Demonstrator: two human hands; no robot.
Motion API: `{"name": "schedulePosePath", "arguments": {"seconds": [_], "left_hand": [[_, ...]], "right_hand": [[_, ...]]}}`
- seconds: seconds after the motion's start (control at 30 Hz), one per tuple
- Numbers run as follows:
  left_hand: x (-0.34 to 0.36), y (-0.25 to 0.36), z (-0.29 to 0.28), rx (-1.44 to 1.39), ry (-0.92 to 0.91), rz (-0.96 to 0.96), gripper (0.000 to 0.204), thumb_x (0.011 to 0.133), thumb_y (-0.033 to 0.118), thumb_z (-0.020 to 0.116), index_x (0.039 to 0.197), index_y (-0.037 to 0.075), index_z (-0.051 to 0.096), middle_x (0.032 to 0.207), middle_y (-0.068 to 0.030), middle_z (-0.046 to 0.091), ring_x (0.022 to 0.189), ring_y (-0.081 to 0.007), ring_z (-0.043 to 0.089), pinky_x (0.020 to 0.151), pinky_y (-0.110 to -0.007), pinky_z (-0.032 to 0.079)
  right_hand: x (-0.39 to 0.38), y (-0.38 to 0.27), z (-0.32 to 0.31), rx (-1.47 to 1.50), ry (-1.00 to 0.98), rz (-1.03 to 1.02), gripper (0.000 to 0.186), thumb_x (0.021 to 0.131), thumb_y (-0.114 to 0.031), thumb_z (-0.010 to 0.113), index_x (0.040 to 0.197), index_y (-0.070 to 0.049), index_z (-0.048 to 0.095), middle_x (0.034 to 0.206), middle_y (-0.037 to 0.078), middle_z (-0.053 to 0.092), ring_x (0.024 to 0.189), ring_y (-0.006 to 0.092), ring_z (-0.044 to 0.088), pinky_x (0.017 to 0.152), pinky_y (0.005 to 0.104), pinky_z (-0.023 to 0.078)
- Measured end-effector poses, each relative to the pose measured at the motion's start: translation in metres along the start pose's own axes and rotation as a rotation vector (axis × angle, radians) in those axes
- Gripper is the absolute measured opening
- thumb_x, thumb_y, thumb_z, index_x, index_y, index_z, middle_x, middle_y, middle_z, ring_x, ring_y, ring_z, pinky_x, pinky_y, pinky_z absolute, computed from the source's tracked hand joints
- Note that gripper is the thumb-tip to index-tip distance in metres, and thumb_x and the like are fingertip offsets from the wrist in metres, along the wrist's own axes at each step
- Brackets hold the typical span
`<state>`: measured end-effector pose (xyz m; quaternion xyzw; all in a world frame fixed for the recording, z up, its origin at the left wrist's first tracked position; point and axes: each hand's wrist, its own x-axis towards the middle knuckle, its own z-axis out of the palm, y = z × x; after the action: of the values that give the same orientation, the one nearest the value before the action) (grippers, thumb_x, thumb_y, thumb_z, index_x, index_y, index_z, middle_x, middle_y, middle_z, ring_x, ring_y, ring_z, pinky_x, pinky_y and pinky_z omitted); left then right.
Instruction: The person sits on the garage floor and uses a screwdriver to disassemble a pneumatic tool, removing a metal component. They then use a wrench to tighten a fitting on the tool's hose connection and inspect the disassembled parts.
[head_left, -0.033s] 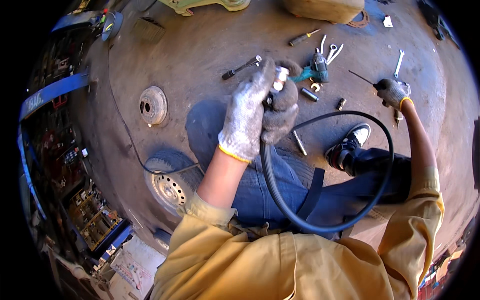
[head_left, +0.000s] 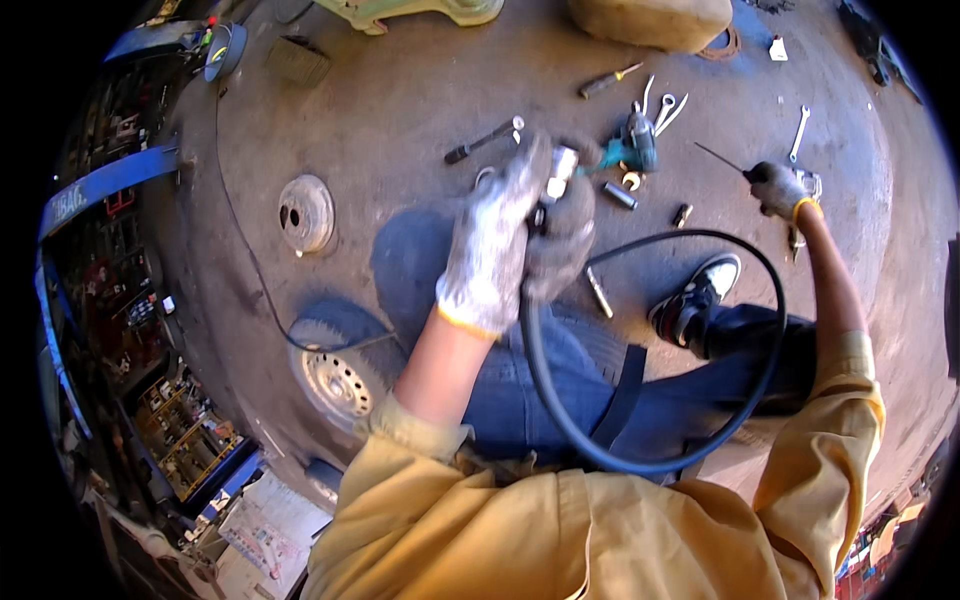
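Both my hands wear grey-white work gloves with yellow cuffs. My left hand (head_left: 490,240) is closed around the end of a thick black hose (head_left: 535,350), and a shiny metal fitting (head_left: 562,172) sticks up past its fingers. From there the hose loops over my lap and back up to the right. Out at the far right, my right hand (head_left: 775,188) is wrapped round a tool with a long thin dark rod (head_left: 718,158) pointing left. Silver metal (head_left: 811,182) shows beside that hand; whether it is part of the tool I cannot tell.
On the floor ahead lie a teal impact wrench (head_left: 640,145), a ratchet (head_left: 485,140), a screwdriver (head_left: 610,80), a socket (head_left: 620,195) and a wrench (head_left: 800,135). A wheel (head_left: 340,385) and a round metal part (head_left: 307,215) are left. A blue-edged shelf (head_left: 110,185) stands further left.
My left hand sits very slightly lower with the hose end. The right hand has shifted a little to the left. Both grips look the same.
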<state>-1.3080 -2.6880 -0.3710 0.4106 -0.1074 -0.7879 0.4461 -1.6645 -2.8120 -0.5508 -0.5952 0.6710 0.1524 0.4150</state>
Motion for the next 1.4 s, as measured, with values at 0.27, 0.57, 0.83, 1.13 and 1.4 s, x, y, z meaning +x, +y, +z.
{"name": "schedulePosePath", "arguments": {"seconds": [0.27,0.57,0.83,1.13,1.4], "left_hand": [[0.004,0.000,-0.013,-0.348,-0.119,0.028,0.032,0.099,0.020,0.050,0.120,-0.004,0.045,0.061,-0.0083,0.049,0.036,-0.0125,0.043,0.029,-0.024,0.038],[-0.009,0.018,-0.003,0.381,0.368,0.077,0.036,0.101,0.026,0.042,0.121,-0.003,0.049,0.056,-0.0055,0.051,0.037,-0.0094,0.039,0.033,-0.022,0.030],[-0.013,0.017,-0.016,0.214,0.270,-0.011,0.039,0.102,0.030,0.043,0.120,-0.002,0.050,0.064,-0.0053,0.055,0.041,-0.0071,0.038,0.038,-0.021,0.030],[-0.017,0.019,-0.014,0.140,0.087,-0.121,0.043,0.099,0.039,0.050,0.115,-0.001,0.054,0.092,-0.0045,0.059,0.056,-0.0031,0.047,0.051,-0.016,0.038],[-0.014,-0.001,-0.024,0.360,0.035,-0.445,0.048,0.098,0.047,0.048,0.108,0.001,0.054,0.056,0.0033,0.045,0.041,-0.0031,0.035,0.038,-0.019,0.024]], "right_hand": [[0.099,0.006,0.087,-0.309,0.131,0.017,0.027,0.085,-0.018,0.054,0.107,-0.007,0.064,0.111,0.023,0.064,0.104,0.0391,0.062,0.089,0.0439,0.049],[0.164,-0.193,0.109,-0.126,0.248,-0.445,0.049,0.090,-0.039,0.053,0.129,-0.008,0.050,0.112,0.019,0.065,0.102,0.0370,0.062,0.086,0.0454,0.050],[0.183,-0.203,0.137,-0.082,0.346,-0.334,0.030,0.087,-0.033,0.057,0.108,-0.013,0.066,0.102,0.016,0.069,0.098,0.0355,0.065,0.083,0.0470,0.051],[0.061,-0.172,0.076,0.062,0.148,-0.755,0.052,0.081,-0.015,0.055,0.132,-0.009,0.048,0.117,0.021,0.061,0.105,0.0382,0.060,0.091,0.0421,0.048],[0.026,-0.148,0.081,-0.118,-0.389,-0.761,0.037,0.078,-0.023,0.059,0.111,-0.008,0.065,0.102,0.018,0.068,0.096,0.0328,0.065,0.085,0.0393,0.050]]}}
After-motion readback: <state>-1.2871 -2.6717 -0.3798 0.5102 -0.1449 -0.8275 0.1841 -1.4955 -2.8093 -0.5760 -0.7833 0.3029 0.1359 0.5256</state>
